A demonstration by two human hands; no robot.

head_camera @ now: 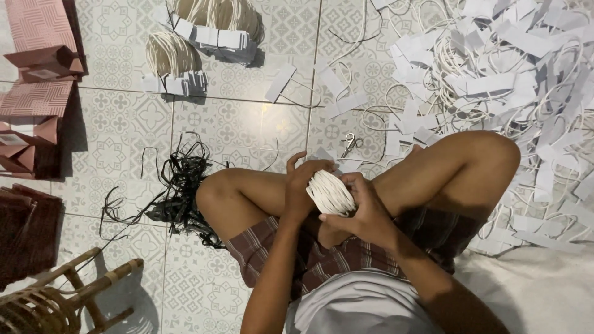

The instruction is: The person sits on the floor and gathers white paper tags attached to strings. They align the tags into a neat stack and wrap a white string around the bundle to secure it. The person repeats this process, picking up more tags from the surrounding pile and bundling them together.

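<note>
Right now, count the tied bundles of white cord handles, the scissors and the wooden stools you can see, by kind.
Tied bundles of white cord handles: 3, one between left hand and right hand at, two on the floor
Small metal scissors: 1
Wooden stool: 1
Total: 5

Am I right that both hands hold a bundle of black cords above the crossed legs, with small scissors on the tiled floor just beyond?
Not quite: the head view shows the bundle of cords is white, not black. The left hand and right hand do hold it above the crossed legs, with the scissors on the tiled floor beyond.
</note>
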